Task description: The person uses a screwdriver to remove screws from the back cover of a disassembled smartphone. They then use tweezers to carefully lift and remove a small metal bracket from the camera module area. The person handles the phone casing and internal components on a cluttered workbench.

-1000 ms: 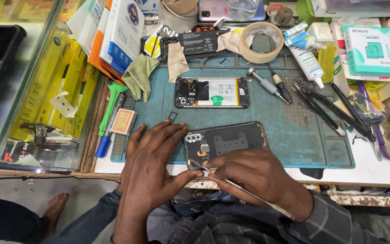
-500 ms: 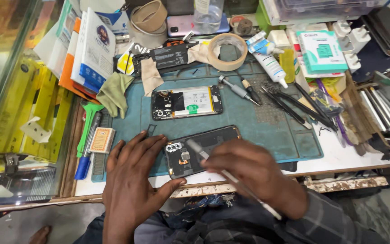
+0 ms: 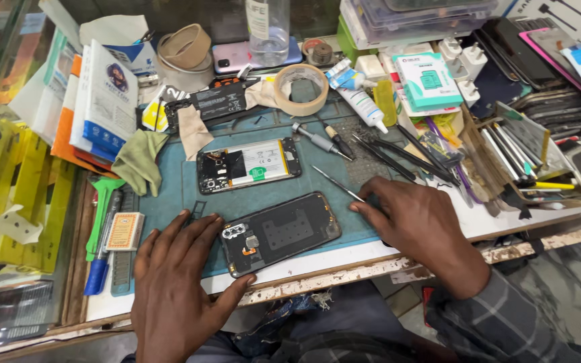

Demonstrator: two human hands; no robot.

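Observation:
A dark phone back shell (image 3: 278, 232) with a camera cutout lies face-up near the front of the teal work mat (image 3: 189, 202). My left hand (image 3: 176, 275) rests flat on the mat, its fingers and thumb touching the shell's left end. My right hand (image 3: 417, 230) sits to the right of the shell, at the mat's right edge. Its fingertips are closed on the end of a thin metal tool (image 3: 336, 183) that points up and left. An opened phone (image 3: 249, 164) with its battery showing lies behind the shell.
A tape roll (image 3: 302, 89), glue tube (image 3: 356, 97), screwdrivers (image 3: 317, 139) and dark tweezers (image 3: 398, 158) crowd the back. There are boxes (image 3: 102, 101) and a green cloth (image 3: 136, 161) at the left, and green and blue tools (image 3: 102, 222) beside a small card. Chargers and metal tools are piled at the right.
My right hand has moved off the phone shell to its right, taking the thin tool with it. The left hand has stayed at the shell's left end. The view has shifted left.

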